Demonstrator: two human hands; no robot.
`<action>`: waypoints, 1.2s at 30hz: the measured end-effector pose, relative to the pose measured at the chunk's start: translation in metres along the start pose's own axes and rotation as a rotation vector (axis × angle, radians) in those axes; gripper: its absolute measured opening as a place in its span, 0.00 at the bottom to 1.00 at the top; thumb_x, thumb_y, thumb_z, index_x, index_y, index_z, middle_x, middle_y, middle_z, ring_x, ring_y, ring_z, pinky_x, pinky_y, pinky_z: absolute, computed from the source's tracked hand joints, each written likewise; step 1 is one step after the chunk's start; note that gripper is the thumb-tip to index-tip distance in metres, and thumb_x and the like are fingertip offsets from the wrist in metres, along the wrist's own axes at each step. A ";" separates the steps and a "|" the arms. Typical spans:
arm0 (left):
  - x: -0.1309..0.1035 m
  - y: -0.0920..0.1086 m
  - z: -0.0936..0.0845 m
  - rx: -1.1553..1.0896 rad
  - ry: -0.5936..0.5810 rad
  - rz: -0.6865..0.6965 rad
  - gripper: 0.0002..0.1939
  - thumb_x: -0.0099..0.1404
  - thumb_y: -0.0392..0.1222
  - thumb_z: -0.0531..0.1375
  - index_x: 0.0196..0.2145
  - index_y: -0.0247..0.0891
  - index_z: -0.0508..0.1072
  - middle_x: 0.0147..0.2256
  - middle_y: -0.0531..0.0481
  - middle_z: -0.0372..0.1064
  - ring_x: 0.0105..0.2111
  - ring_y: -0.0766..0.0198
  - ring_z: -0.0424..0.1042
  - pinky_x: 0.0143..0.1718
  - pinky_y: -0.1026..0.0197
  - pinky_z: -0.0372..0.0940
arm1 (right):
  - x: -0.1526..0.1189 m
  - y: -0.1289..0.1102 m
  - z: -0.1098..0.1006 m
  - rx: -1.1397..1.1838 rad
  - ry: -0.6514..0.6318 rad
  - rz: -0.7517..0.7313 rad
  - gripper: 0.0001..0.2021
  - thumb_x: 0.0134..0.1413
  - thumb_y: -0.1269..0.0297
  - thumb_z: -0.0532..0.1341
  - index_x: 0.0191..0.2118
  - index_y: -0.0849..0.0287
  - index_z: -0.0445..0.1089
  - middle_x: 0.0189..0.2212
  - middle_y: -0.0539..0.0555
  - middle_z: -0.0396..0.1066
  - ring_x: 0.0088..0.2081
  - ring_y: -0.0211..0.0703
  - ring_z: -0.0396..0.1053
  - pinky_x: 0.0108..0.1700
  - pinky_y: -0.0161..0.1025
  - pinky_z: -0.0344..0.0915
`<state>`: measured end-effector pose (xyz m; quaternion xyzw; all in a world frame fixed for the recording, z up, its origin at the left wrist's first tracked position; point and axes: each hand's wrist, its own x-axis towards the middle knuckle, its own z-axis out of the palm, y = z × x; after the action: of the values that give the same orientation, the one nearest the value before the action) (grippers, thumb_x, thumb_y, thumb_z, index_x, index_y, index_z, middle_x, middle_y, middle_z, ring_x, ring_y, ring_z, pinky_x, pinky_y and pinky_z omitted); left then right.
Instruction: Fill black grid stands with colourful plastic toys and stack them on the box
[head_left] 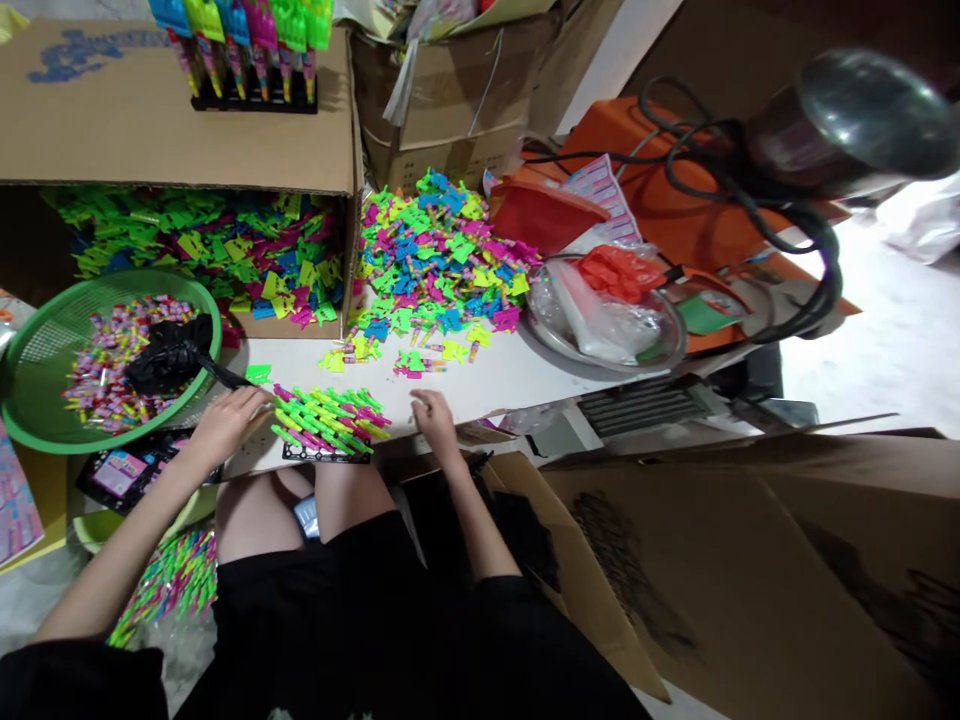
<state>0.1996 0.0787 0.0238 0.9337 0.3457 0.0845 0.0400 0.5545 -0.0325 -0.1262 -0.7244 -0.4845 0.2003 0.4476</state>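
Observation:
My left hand (pixel 232 422) is at the left side of a black rack (pixel 327 455), its fingers bent together. What they hold, if anything, is too small to make out. Rows of green, yellow and pink stick-shaped plastic pieces (pixel 330 418) lean in the rack. Right of it, my right hand (pixel 436 425) hovers over the white tabletop (pixel 495 375), fingers curled with a gap at the tips and nothing visible between them. Just beyond lie a few loose coloured pieces (pixel 420 364), in front of a big pile of bright plastic pieces (pixel 442 250).
A green basket (pixel 214 335) holds small pink pieces and a black plastic bag (pixel 169 355). An open cardboard box (pixel 112 140) full of coloured pieces carries a filled rack (pixel 255 103) on top. Rightward stand a metal bowl (pixel 667 355) with plastic bags and an orange machine (pixel 637 150).

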 end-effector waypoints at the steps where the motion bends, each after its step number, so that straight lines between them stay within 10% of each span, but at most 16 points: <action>1: -0.004 0.001 0.002 -0.048 0.023 -0.039 0.13 0.68 0.47 0.50 0.42 0.41 0.70 0.40 0.46 0.72 0.38 0.58 0.71 0.42 0.57 0.63 | 0.012 0.001 -0.008 -0.102 0.052 -0.014 0.18 0.58 0.63 0.51 0.49 0.62 0.70 0.48 0.63 0.68 0.45 0.49 0.69 0.49 0.47 0.67; 10: -0.056 0.022 0.069 -0.603 0.034 -0.416 0.18 0.62 0.48 0.55 0.48 0.39 0.66 0.41 0.47 0.71 0.34 0.63 0.71 0.35 0.61 0.66 | 0.077 0.013 -0.039 -0.598 -0.121 -0.050 0.19 0.63 0.67 0.46 0.53 0.62 0.68 0.54 0.62 0.65 0.46 0.50 0.69 0.45 0.42 0.66; 16: -0.060 0.044 0.118 -0.478 0.196 -0.532 0.12 0.62 0.49 0.58 0.40 0.39 0.69 0.40 0.46 0.69 0.41 0.57 0.68 0.44 0.55 0.63 | 0.073 0.010 -0.043 -0.680 -0.146 -0.139 0.17 0.62 0.69 0.46 0.49 0.61 0.68 0.48 0.62 0.68 0.42 0.48 0.69 0.39 0.39 0.63; 26: -0.052 0.044 0.120 -0.392 0.215 -0.492 0.09 0.65 0.45 0.56 0.31 0.40 0.70 0.32 0.48 0.71 0.37 0.56 0.67 0.40 0.56 0.60 | 0.050 0.003 -0.046 -0.397 -0.042 -0.141 0.12 0.60 0.62 0.50 0.44 0.60 0.66 0.43 0.62 0.67 0.39 0.49 0.67 0.41 0.44 0.64; 36: -0.052 0.046 0.126 -0.414 0.218 -0.536 0.08 0.64 0.45 0.54 0.33 0.40 0.70 0.34 0.47 0.68 0.38 0.56 0.64 0.42 0.55 0.60 | -0.043 -0.021 0.018 0.308 -0.005 0.157 0.16 0.50 0.49 0.61 0.37 0.58 0.70 0.30 0.55 0.73 0.29 0.45 0.71 0.33 0.43 0.71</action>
<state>0.2137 0.0084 -0.1003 0.7675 0.5560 0.2386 0.2121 0.5115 -0.0593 -0.1243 -0.6823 -0.3912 0.3085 0.5350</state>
